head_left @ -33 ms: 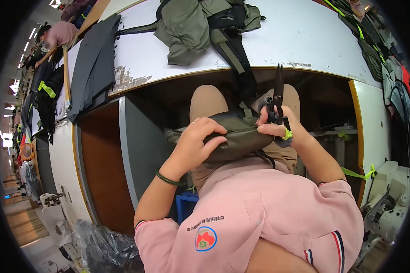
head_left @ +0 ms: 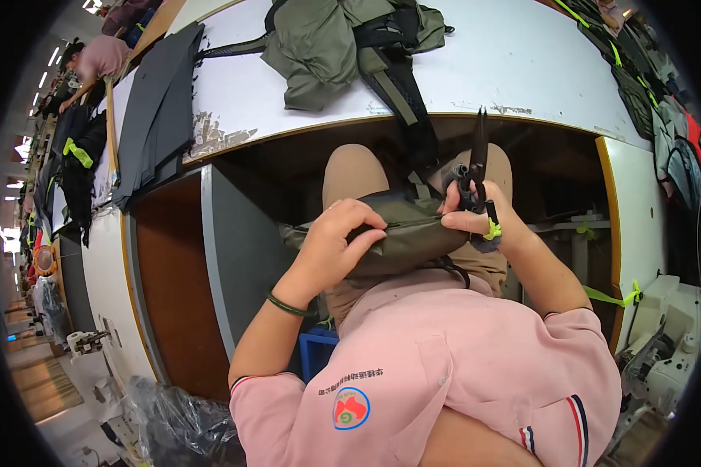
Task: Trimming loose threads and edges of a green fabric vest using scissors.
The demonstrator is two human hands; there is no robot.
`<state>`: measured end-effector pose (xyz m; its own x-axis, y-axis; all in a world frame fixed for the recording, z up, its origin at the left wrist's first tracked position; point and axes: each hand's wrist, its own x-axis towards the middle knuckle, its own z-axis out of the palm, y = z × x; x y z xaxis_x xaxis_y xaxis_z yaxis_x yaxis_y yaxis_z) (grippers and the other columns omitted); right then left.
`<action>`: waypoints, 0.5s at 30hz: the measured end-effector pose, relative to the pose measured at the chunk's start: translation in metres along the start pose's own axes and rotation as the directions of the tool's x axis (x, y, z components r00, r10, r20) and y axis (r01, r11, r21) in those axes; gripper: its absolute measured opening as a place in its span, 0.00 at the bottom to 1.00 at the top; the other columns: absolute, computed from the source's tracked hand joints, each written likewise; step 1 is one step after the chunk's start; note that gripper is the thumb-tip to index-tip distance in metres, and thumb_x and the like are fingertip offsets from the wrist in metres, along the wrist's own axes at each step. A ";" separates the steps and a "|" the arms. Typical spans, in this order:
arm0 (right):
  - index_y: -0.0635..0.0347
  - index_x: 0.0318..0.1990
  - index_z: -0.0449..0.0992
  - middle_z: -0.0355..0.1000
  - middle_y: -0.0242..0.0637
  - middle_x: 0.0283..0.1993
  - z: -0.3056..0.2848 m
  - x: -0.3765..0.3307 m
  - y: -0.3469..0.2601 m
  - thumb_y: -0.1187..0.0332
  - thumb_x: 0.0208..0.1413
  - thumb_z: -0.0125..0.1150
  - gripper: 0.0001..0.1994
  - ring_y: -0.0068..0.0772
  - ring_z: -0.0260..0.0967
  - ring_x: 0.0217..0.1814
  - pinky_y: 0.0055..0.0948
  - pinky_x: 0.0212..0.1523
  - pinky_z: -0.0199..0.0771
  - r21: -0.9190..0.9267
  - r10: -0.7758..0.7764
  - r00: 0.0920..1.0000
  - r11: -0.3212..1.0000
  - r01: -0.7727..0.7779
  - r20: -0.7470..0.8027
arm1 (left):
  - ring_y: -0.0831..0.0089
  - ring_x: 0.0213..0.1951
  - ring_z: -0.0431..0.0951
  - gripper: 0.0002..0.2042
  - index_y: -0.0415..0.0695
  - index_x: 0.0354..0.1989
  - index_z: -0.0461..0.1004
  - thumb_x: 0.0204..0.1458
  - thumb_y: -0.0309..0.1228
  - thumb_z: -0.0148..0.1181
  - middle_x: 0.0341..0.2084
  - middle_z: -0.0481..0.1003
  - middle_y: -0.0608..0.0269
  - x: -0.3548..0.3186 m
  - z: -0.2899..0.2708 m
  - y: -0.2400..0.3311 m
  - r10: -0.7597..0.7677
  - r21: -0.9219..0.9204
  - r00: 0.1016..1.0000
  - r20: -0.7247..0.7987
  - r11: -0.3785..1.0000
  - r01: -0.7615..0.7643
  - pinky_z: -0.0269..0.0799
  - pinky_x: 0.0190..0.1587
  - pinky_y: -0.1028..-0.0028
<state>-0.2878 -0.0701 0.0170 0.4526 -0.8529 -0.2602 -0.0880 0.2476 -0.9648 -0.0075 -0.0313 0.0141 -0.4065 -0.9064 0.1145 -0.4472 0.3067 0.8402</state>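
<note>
Both hands worked over the lap, near the table's edge. Her left hand (head_left: 336, 237) curled closed over the olive-green pouch (head_left: 409, 233), fingers pinching its dark upper seam. On the right, the right hand (head_left: 481, 222) gripped black scissors (head_left: 476, 167), blades pointing up and away, while its fingertips pressed the pouch's right end. That pouch lay across the tan-trousered thighs, between the two hands. Farther off, a heap of olive fabric with black straps (head_left: 343, 39) rested on the white table (head_left: 514, 58). Dark grey panels (head_left: 160, 109) lay at far left.
</note>
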 end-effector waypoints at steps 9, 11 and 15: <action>0.59 0.32 0.72 0.71 0.29 0.32 -0.013 -0.004 0.009 0.75 0.45 0.71 0.11 0.19 0.68 0.36 0.22 0.39 0.68 -0.009 -0.088 0.996 0.996 0.088 0.030 | 0.62 0.38 0.74 0.04 0.40 0.34 0.75 0.53 0.26 0.60 0.32 0.75 0.58 0.017 0.012 -0.017 0.063 -0.048 0.998 -0.003 0.997 -0.063 0.69 0.44 0.69; 0.59 0.31 0.72 0.71 0.29 0.33 -0.016 -0.005 0.009 0.76 0.45 0.71 0.11 0.18 0.68 0.36 0.21 0.38 0.68 -0.008 -0.071 0.996 0.997 0.071 0.049 | 0.75 0.33 0.71 0.03 0.40 0.34 0.74 0.55 0.25 0.59 0.29 0.73 0.65 0.018 0.005 -0.011 -0.154 -0.386 0.974 0.164 0.899 0.207 0.67 0.40 0.75; 0.60 0.32 0.72 0.70 0.27 0.32 -0.019 -0.005 0.012 0.77 0.48 0.71 0.10 0.16 0.66 0.35 0.18 0.36 0.66 -0.080 -0.129 0.990 0.988 0.133 0.052 | 0.84 0.31 0.65 0.02 0.40 0.35 0.73 0.57 0.25 0.59 0.28 0.70 0.73 0.019 0.004 -0.015 -0.191 -0.640 0.922 0.336 0.672 0.372 0.64 0.36 0.80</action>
<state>-0.3074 -0.0718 0.0058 0.5056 -0.8527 -0.1316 -0.0983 0.0946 -0.9906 -0.0119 -0.0517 0.0014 -0.5569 -0.7973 -0.2328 0.0584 -0.3172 0.9466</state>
